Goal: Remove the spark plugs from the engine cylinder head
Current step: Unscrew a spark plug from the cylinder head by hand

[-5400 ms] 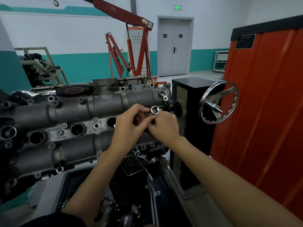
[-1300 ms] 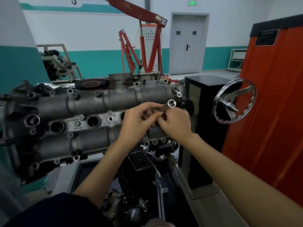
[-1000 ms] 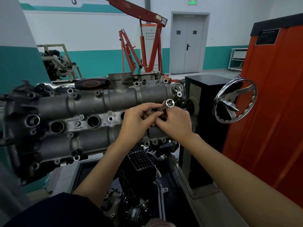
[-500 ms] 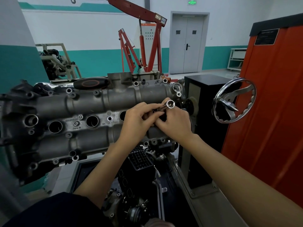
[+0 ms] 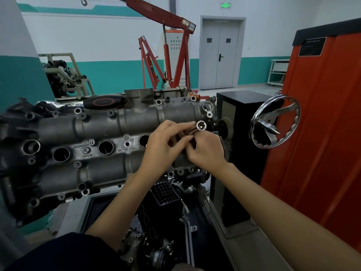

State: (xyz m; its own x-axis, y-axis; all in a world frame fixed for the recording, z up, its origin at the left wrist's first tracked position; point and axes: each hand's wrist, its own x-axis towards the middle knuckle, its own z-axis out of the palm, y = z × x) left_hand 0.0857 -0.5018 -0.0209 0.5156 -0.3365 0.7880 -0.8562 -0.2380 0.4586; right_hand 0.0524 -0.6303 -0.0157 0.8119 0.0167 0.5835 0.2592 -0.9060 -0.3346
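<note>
Both hands meet at the right end of the cylinder head (image 5: 101, 133). Left hand (image 5: 163, 146) and right hand (image 5: 208, 151) each have fingers curled, grip tight on the socket (image 5: 201, 126), open end toward the camera. Spark plug not visible. Since a second ago, poses hardly differ.

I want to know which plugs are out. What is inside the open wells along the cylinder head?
The wells in the cylinder head look dark; no plug top shows, though their depths are shadowed. The right-hand well is covered by the left hand and right hand holding the socket.
</note>
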